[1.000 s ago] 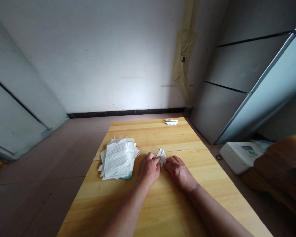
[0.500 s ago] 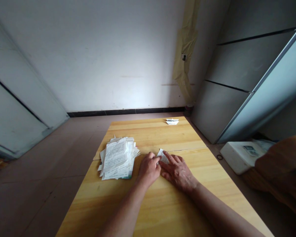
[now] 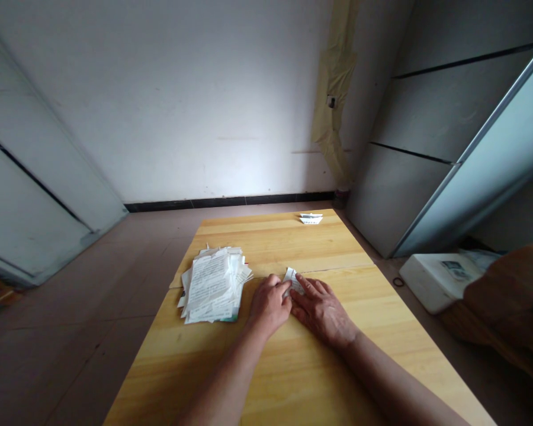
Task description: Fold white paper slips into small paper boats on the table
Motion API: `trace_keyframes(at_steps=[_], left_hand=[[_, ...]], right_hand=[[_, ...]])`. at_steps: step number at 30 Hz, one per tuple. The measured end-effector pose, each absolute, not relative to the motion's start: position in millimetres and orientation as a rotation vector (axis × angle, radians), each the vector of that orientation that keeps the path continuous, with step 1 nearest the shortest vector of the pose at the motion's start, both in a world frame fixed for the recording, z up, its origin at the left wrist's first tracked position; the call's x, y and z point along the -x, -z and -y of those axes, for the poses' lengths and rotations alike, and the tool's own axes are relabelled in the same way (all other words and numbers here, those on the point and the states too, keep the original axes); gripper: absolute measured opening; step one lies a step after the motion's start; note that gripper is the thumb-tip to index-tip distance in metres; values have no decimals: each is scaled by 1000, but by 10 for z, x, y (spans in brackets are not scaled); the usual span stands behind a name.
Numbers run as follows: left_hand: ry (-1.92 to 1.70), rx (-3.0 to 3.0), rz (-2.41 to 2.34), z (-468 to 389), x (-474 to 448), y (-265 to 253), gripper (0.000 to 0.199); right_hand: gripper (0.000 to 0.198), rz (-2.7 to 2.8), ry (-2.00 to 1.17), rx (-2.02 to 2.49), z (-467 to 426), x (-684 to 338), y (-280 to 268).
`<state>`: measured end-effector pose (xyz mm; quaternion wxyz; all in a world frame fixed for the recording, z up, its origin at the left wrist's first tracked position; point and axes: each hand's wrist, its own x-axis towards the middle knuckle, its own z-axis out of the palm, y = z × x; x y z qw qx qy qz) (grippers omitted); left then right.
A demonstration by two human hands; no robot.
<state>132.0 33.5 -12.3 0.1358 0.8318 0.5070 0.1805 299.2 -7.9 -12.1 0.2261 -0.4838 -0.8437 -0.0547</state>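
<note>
A small folded piece of printed paper point(image 3: 292, 281) lies on the wooden table point(image 3: 275, 367) between my two hands. My left hand point(image 3: 270, 303) is closed, its curled fingers and thumb at the paper's left edge. Flat over the paper's right side lies my right hand point(image 3: 322, 310), with its fingers stretched out and somewhat apart. The fingers cover much of the paper, so its full shape is hidden. Left of my hands sits an untidy stack of printed paper sheets point(image 3: 211, 281). Near the table's far right corner stands a small folded paper boat point(image 3: 311, 219).
A white wall point(image 3: 204, 118) with a dark baseboard rises beyond the table. Tall grey cabinet panels point(image 3: 395, 177) stand to the right. On the floor at the right are a white box point(image 3: 430, 284) and a dark ring point(image 3: 398, 282), near a brown wooden piece point(image 3: 510, 302).
The camera view has shifted very slightly. My fingers have moved a little on the paper, while both hands stay in about the same place. The stack and boat are unchanged.
</note>
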Motion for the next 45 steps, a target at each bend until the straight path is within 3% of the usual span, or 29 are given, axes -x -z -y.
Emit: trace_keyframes(at_steps=[31,39,45], left_hand=[[-442,-2624,-1526,-200,-1388,59,29],[-517,-2566,-1515,-213,-1365,79,42],[-593,-2555,-1448,-226,-1337,95,24]], right_hand=[[28,2357,148,1305,156,-3189,100],[24,2359,69,1236,152,-3082,78],[25,2340,80,1245,176,-3065,89]])
